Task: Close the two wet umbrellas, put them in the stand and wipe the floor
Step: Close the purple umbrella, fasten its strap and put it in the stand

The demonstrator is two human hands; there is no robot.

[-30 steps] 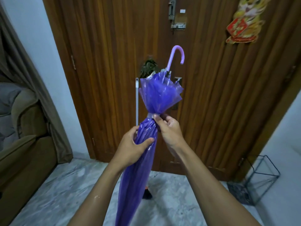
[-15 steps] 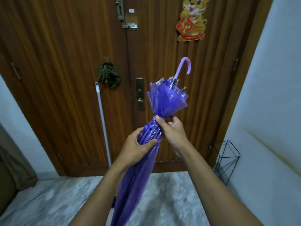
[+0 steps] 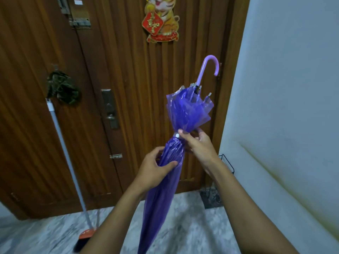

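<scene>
Fingers of the right hand (image 3: 199,143) pinch the white-buttoned strap that binds the folded canopy of the translucent purple plastic umbrella (image 3: 165,173), thumb and forefinger pressed together at the waist of the bundle, just below the flared skirt of the fabric. The left hand (image 3: 153,174) is wrapped around the gathered canopy just below that strap, thumb across the front. The umbrella is held tip-down and tilted, its pale lilac crook handle (image 3: 211,67) uppermost, before the ribbed brown wooden door (image 3: 128,88). Step in hand, as judged: fastening the strap, so closing of this umbrella is nearly complete; no second umbrella is in view. The black wire umbrella stand (image 3: 226,163), largely hidden behind the right forearm, sits at the corner where door frame meets the white wall (image 3: 284,88). The next move calls for carrying the bundle rightward and lowering it tip-first into the stand. A long-handled broom (image 3: 73,171) leans on the door, resting on the grey marble floor (image 3: 192,226).
</scene>
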